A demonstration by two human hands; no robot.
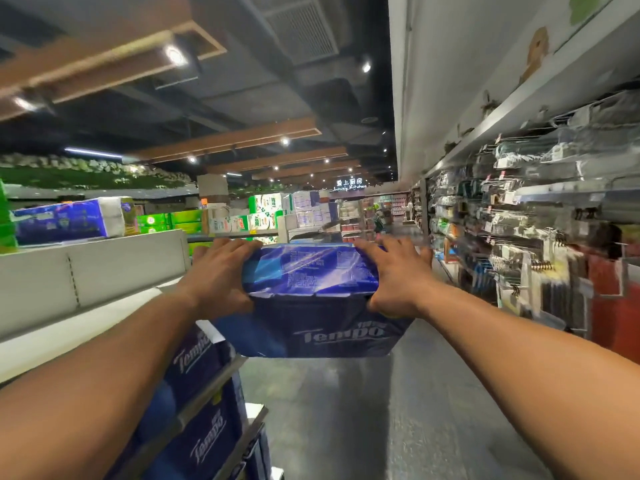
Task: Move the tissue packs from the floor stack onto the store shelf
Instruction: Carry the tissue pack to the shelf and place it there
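Forearms: both bare, reached forward from the bottom corners of the view.
Left hand: clasped the left end of the tissue pack, fingers over its top edge.
Right hand: clasped the right end the same way, thumb underneath.
Tissue pack: dark blue, marked Tempo, held in the air between both hands above the aisle floor, just right of the store shelf.
Shelf stock: more blue Tempo packs stood on the lower tiers at left.
Upper shelf: another blue pack lay on top.
Right side: hanging goods, blurred.
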